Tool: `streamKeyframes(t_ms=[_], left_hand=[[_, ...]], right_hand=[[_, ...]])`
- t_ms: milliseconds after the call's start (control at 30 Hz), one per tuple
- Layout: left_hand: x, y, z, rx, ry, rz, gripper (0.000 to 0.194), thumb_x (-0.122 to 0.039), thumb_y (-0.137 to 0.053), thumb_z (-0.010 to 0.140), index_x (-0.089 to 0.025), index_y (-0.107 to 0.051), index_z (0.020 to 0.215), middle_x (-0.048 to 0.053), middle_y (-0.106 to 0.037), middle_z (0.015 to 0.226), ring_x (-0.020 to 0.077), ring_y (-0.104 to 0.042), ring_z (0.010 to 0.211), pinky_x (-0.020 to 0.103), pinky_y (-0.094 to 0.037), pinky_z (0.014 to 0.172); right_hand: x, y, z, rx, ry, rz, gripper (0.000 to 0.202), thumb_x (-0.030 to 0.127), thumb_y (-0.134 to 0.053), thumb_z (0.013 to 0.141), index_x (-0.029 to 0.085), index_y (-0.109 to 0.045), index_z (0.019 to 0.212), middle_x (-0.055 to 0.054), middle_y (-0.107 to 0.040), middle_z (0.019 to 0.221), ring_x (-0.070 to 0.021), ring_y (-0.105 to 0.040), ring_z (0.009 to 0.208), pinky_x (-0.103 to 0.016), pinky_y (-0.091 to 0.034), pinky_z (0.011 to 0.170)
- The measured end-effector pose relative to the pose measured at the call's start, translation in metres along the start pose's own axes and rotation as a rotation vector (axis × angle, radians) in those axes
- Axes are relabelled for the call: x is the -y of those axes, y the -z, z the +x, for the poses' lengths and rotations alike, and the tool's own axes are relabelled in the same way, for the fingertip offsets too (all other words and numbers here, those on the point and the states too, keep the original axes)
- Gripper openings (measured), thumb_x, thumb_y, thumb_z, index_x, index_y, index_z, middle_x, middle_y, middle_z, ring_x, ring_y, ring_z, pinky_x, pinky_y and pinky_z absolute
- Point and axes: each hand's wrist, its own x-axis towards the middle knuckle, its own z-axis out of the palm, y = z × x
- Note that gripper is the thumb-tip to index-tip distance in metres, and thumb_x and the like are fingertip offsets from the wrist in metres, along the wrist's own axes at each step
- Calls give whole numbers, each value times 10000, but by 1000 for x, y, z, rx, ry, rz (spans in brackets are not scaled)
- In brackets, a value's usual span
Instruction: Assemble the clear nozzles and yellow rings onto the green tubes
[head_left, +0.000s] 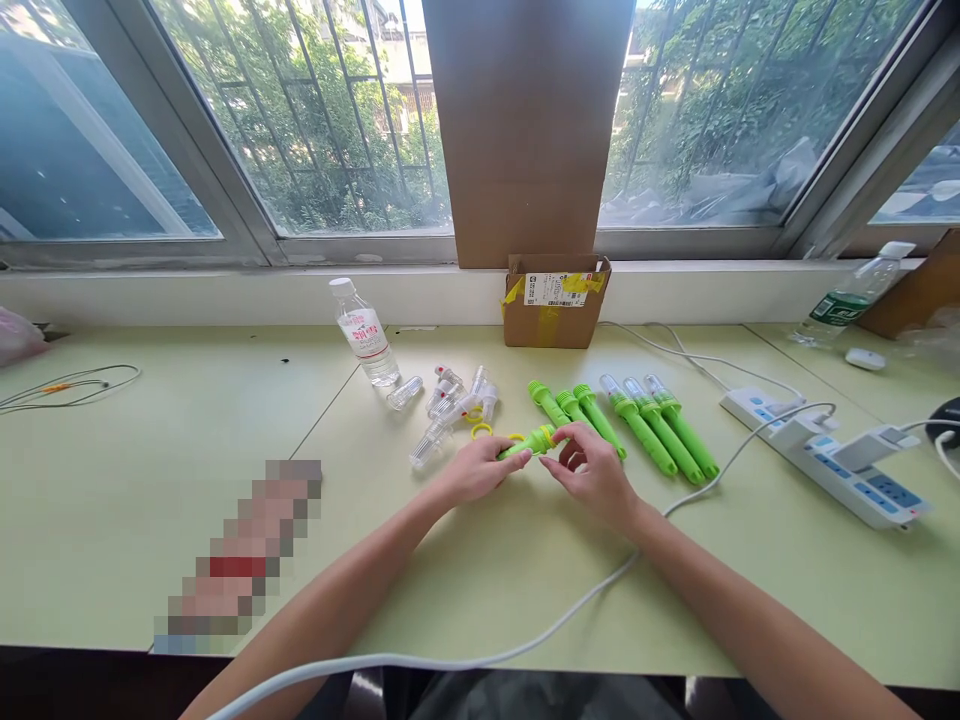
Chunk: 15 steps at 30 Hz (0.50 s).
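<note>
My left hand is closed around a bright green plastic tube, shaped like a small torch body. A yellow ring sits round the tube's right-hand end. Curled fingers of my right hand pinch at that ring, with the thumb lower down. Just beyond my hands lie three similar green tubes with ribbed, open-looking ends. Three more green tubes, fitted with clear tips, lie to the right. Loose yellow rings and several clear plastic caps, some with red bits inside, are near my left hand.
A water bottle and a small cardboard box stand along the back. At right are a power strip with plugs and another bottle. A white cable crosses in front of me. Pixelation covers a patch at left.
</note>
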Motion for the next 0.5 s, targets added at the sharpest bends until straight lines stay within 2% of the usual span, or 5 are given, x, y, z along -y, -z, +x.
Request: streamKeyframes(t_ms=[300,500], left_hand=[[-7,1,-3,71,19,-119,518,-659,-429,819,-168,-589,788,-66,-402,442,74,-319,380,215,-256,404],[-9,4,-4,128,23,-195,511,-658,-435,822,-166,-572,794,-69,-415,459,67,-365,380,201,-267,407]], right_hand=[[0,-2,-1,-76,62,-18,134,318,-610,852,217,-529,887,-18,-546,858,-107,-572,559,-246,-508,485],[2,-1,-1,-92,75,30,114,287,-625,844,219,-546,890,-24,-555,884,-105,-577,559,-254,-524,507]])
